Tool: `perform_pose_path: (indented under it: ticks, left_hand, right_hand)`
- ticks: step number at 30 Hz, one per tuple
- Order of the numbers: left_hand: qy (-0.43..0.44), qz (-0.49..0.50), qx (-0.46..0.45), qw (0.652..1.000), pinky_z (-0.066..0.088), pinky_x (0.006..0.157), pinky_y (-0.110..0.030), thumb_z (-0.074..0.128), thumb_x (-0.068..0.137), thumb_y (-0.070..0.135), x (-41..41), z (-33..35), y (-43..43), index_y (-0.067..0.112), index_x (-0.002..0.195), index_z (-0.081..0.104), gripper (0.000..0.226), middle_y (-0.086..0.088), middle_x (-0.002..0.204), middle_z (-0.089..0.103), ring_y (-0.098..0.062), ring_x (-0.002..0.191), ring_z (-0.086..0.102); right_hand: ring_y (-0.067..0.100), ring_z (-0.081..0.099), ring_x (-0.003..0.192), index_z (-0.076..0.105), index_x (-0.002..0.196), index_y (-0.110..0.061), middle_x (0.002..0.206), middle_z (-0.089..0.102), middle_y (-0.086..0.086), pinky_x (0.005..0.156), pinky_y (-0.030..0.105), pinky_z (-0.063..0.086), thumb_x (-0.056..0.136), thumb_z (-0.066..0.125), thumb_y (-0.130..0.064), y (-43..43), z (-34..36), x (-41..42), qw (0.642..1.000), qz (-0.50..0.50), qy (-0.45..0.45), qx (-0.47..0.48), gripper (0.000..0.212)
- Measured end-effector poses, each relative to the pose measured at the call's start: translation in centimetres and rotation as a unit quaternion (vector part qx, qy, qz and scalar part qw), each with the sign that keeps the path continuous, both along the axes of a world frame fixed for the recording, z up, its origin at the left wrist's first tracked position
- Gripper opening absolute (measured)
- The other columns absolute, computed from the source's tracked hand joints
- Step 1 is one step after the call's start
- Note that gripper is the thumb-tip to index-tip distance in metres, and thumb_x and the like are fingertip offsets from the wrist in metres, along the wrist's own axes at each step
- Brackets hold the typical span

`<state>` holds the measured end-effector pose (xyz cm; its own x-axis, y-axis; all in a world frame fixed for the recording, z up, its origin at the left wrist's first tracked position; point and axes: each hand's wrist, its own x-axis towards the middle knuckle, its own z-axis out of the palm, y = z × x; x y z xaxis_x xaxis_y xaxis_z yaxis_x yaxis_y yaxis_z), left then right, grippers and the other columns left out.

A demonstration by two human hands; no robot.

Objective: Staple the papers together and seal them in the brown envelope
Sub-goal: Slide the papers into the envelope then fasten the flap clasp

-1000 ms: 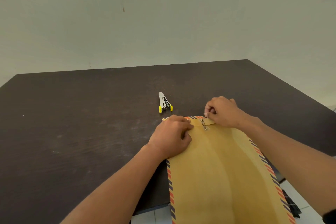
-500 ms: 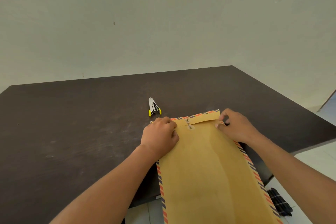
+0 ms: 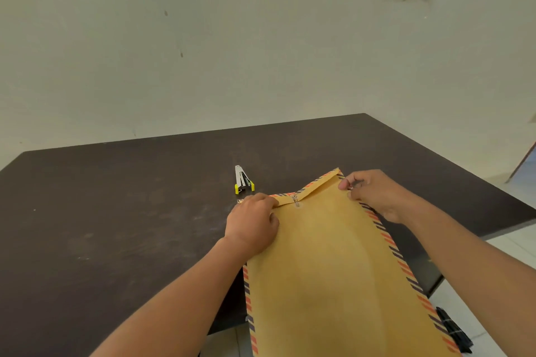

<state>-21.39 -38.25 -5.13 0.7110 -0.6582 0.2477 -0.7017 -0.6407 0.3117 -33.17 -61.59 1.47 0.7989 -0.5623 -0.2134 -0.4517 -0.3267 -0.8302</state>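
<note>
The brown envelope (image 3: 327, 264), edged with red and blue stripes, lies on the dark table (image 3: 116, 226) and overhangs its near edge. Its flap is folded down, with two string-tie buttons (image 3: 295, 200) at the middle. My left hand (image 3: 252, 223) holds down the flap's left end with curled fingers. My right hand (image 3: 374, 194) pinches the flap's right corner, which is lifted off the table. No papers are visible. A silver stapler with a yellow end (image 3: 243, 180) lies just beyond the envelope.
A pale wall stands behind the table. White floor tiles (image 3: 516, 243) show at the right, past the table's edge. A dark object (image 3: 452, 330) lies on the floor under the envelope's right corner.
My right hand moved from the tie buttons to the flap's right corner, which has now risen. My left hand stayed on the left end. The view tilted up.
</note>
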Motion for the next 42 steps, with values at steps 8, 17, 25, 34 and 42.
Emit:
perform_pose_path:
  ticks: [8,17,25,34,42]
  left_hand:
    - [0.068,-0.013,-0.098,0.993,0.051,0.081,-0.036,0.057,0.092,0.034,0.2,4.8,0.0,0.028,0.100,0.057,0.010,0.011,0.116,0.061,-0.015,0.095,0.059]
    - [0.019,-0.122,-0.179,0.976,0.048,0.089,-0.031,0.057,0.084,0.039,-2.1,7.6,2.4,0.016,0.062,0.066,0.033,0.014,0.115,0.063,-0.002,0.103,0.056]
    - [-0.160,-0.136,0.045,0.977,0.041,0.109,-0.038,0.046,0.087,0.047,-0.9,2.4,9.6,0.029,0.116,0.071,0.042,0.006,0.154,0.039,-0.018,0.139,0.037]
    - [0.034,0.095,-0.422,0.901,0.044,0.073,-0.006,0.070,0.085,0.008,2.1,6.8,7.6,0.025,0.098,0.070,0.022,0.014,0.100,0.069,0.004,0.076,0.061]
    - [0.271,0.096,-0.500,0.817,0.060,0.074,-0.033,0.065,0.092,0.000,5.1,9.3,8.6,0.014,0.093,0.073,0.016,-0.006,0.109,0.067,-0.016,0.071,0.062]
  right_hand:
    - [0.027,0.067,0.074,0.074,0.102,-0.002,0.095,0.070,0.018,0.076,0.043,0.060,0.086,0.067,0.000,0.0,6.4,1.9,0.973,-0.149,-0.112,0.134,0.018]
    - [0.025,0.066,0.076,0.050,0.130,0.004,0.109,0.064,0.025,0.042,0.033,0.057,0.087,0.047,0.020,0.9,7.6,4.0,0.880,-0.276,-0.269,0.277,0.046]
    - [0.025,0.068,0.074,0.055,0.095,0.000,0.088,0.064,0.017,0.069,0.044,0.063,0.089,0.048,0.018,2.6,6.2,3.3,0.847,-0.316,-0.279,0.325,0.020]
    - [0.018,0.056,0.095,0.052,0.094,-0.026,0.104,0.059,0.002,0.080,0.035,0.049,0.088,0.064,-0.010,1.9,5.1,3.7,0.928,-0.178,-0.328,0.011,0.021]
    - [0.021,0.059,0.105,0.072,0.090,-0.019,0.113,0.068,0.001,0.084,0.036,0.044,0.083,0.075,-0.014,0.0,1.0,4.5,0.978,-0.022,-0.192,0.074,0.009]
